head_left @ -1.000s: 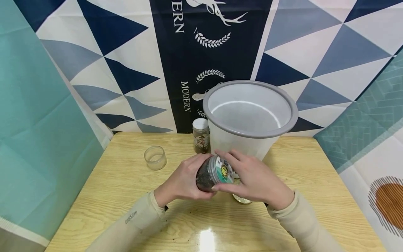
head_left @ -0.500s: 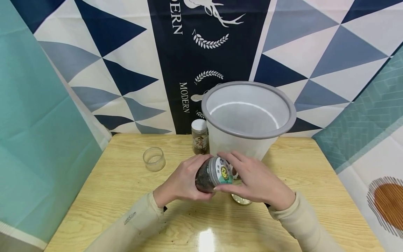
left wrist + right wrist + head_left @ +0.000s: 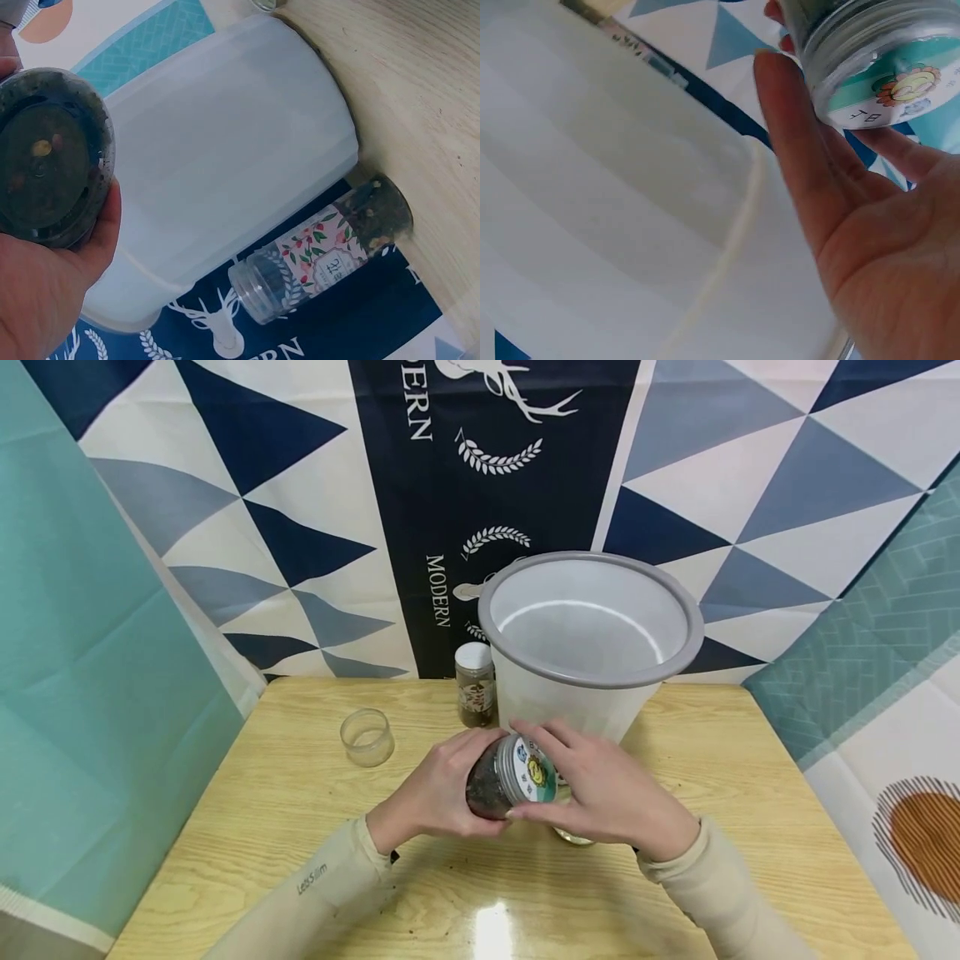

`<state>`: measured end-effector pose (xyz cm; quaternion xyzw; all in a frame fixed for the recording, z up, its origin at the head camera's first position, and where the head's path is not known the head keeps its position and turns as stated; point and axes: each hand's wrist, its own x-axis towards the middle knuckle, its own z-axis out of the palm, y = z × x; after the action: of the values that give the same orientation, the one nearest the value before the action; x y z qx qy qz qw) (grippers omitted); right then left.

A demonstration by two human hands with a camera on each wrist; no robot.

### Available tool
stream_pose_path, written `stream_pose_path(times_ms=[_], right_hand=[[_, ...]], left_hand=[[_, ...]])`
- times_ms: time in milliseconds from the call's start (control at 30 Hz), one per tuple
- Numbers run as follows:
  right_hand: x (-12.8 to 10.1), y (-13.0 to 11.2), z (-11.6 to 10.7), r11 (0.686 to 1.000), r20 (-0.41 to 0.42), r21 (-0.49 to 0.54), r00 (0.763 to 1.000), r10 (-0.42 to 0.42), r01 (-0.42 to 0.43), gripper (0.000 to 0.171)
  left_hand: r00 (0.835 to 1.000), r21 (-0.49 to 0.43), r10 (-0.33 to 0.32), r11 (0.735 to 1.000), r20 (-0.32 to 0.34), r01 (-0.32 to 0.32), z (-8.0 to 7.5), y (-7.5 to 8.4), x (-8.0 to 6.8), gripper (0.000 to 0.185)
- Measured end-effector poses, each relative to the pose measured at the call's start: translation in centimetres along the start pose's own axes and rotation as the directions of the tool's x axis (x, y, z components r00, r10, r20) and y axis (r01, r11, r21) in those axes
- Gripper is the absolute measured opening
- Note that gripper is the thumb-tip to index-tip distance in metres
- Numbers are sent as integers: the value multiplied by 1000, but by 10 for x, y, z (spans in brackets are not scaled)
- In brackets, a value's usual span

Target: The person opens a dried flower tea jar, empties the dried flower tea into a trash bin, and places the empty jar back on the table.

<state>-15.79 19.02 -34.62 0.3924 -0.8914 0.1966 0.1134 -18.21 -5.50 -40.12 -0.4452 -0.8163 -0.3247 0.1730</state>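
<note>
my left hand (image 3: 435, 793) wraps the jar (image 3: 498, 777), which lies on its side above the table (image 3: 262, 827), dark contents inside. my right hand (image 3: 607, 789) curls its fingers (image 3: 795, 142) round the lid (image 3: 534, 770), thumb under the rim. to do this well i judge i should clamp the body firm, keep the lid grip even, and hold the jar level so nothing spills. under my right hand sits a small round thing i cannot make out. beyond stand the bucket (image 3: 592, 710), a bottle (image 3: 475, 685) and a cup (image 3: 367, 737).
</note>
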Motion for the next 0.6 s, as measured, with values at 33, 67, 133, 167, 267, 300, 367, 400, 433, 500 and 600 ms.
stream_pose_path(times_ms=[33, 67, 133, 167, 267, 300, 367, 400, 433, 500, 600], right_hand=[[0, 0, 0, 1000, 8, 16, 1000, -13, 13, 85], [0, 0, -1, 999, 16, 35, 999, -31, 31, 84], [0, 1, -4, 995, 26, 69, 997, -74, 72, 85], [0, 1, -5, 992, 29, 84, 995, -95, 92, 86], [-1, 2, -7, 987, 30, 99, 991, -130, 127, 89], [-1, 2, -8, 986, 28, 98, 990, -138, 135, 89], [-2, 3, -8, 984, 20, 99, 988, -152, 150, 89], [-2, 3, -8, 983, 16, 101, 987, -158, 156, 89], [-2, 4, -9, 982, 14, 103, 987, -163, 161, 90], [-3, 5, -9, 979, 9, 112, 985, -174, 172, 89], [-5, 6, -11, 977, 4, 129, 985, -173, 171, 88]], left_hand=[[1000, -3, 3, 1000, 3, -3, 0, 0, 0, 94], [1000, -10, 6, 1000, 7, -6, -1, -1, -1, 95], [1000, -26, 11, 1000, 16, -10, -1, -1, -1, 94], [1000, -35, 11, 999, 20, -10, -1, -1, -1, 94], [1000, -54, 12, 999, 28, -10, -1, -1, 0, 90], [999, -52, 12, 999, 30, -10, 0, -1, 0, 90], [999, -45, 18, 999, 33, -16, 0, -1, 1, 90], [999, -42, 18, 999, 35, -17, 0, 0, 1, 90], [999, -39, 21, 999, 37, -20, 0, 0, 1, 91], [999, -38, 22, 999, 41, -21, 0, 0, 1, 92], [999, -45, 11, 999, 42, -10, 1, 0, 0, 91]])
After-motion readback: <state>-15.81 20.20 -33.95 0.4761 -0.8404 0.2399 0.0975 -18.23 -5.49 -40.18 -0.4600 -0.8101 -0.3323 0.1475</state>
